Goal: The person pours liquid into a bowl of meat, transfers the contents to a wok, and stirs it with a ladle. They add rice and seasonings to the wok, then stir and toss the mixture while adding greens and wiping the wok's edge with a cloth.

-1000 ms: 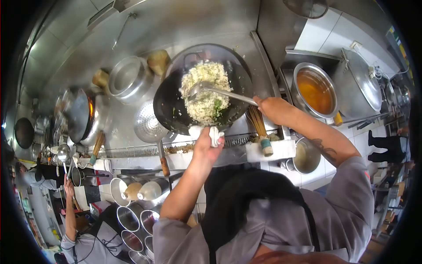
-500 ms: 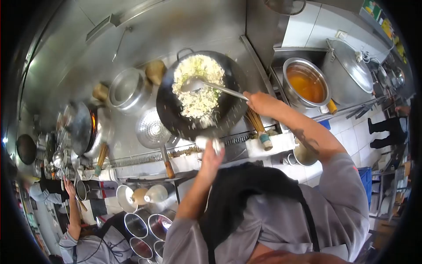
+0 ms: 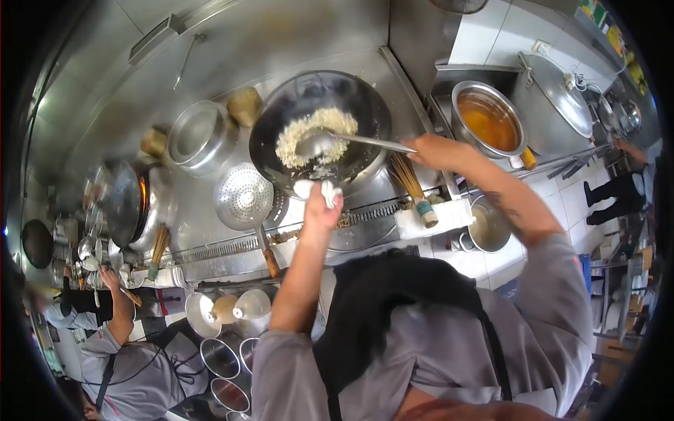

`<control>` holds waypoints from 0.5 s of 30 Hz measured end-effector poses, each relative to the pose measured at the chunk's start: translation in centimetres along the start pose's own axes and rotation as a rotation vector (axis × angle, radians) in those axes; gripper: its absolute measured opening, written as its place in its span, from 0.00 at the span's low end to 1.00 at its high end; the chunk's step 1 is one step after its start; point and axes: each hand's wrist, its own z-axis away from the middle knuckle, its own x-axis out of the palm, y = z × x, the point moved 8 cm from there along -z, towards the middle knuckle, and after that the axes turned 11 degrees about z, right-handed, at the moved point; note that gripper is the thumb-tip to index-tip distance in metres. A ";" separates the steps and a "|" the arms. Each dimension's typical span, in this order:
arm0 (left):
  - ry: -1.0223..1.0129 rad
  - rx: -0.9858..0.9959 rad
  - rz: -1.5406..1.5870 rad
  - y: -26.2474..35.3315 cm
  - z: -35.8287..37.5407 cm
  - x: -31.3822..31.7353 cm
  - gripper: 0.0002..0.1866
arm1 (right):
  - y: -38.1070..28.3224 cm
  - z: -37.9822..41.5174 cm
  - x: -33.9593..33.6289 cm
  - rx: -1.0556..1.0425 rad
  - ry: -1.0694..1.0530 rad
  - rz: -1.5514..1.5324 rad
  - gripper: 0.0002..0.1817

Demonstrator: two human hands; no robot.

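Observation:
My left hand (image 3: 323, 208) is closed around a folded white cloth (image 3: 317, 188) at the near rim of a black wok (image 3: 281, 112). My right hand (image 3: 439, 151) grips the end of a long-handled metal ladle (image 3: 379, 143). Its bowl rests among pale, rice-like chopped food (image 3: 335, 121) in the wok. The part of the rim under the cloth is hidden. Just right of the wok lies a bamboo wok brush (image 3: 415, 196) with a green-banded end. A perforated skimmer (image 3: 243, 196) with a wooden handle lies on the left.
A pot of orange-brown liquid (image 3: 489, 125) and a large lidded pot (image 3: 551, 105) stand at right. Metal bowls (image 3: 199, 138) sit left of the wok. Several containers (image 3: 220, 358) stand below left. A co-worker's hand (image 3: 109, 278) is at the far-left stove.
The food, spread high across the wok before, has settled into a smaller heap. My left hand has shifted left and up with the cloth; my right hand has moved slightly right with the ladle.

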 end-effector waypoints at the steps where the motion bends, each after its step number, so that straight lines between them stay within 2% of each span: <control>1: -0.011 0.106 -0.099 -1.0 2.4 -0.8 0.12 | 0.9 -1.3 1.0 0.059 0.079 0.063 0.23; 3: 0.072 -0.099 -0.008 -4.7 2.2 -6.5 0.12 | -1.5 -0.1 -0.6 0.073 0.212 0.172 0.23; 5: 0.121 -0.042 -0.080 -3.6 3.2 -3.7 0.13 | -2.6 2.0 -3.9 0.039 0.265 0.161 0.22; 6: 0.200 0.011 -0.142 -3.1 4.1 -3.8 0.13 | -3.0 3.2 -4.8 0.016 0.225 0.073 0.22; 7: 0.147 0.014 -0.064 -1.6 0.7 -4.0 0.13 | -3.7 4.2 -5.8 -0.005 0.188 -0.015 0.22; 8: 0.158 -0.002 -0.086 0.1 -1.4 -2.6 0.12 | -3.7 4.9 -6.3 0.057 0.044 -0.089 0.24; 10: -0.043 0.002 -0.038 2.4 -7.5 -2.0 0.09 | -3.8 5.7 -5.5 0.056 -0.008 -0.158 0.24; 12: -0.002 0.002 -0.047 2.2 -8.5 -1.8 0.07 | -2.7 4.9 -2.8 0.043 -0.053 -0.236 0.25; 13: 0.048 0.003 -0.062 2.2 -8.9 -1.7 0.04 | -2.2 3.5 -0.8 0.060 0.007 -0.173 0.24; 15: 0.043 -0.023 -0.061 1.6 -9.1 -2.2 0.04 | -2.7 0.4 1.2 0.242 -0.083 -0.172 0.24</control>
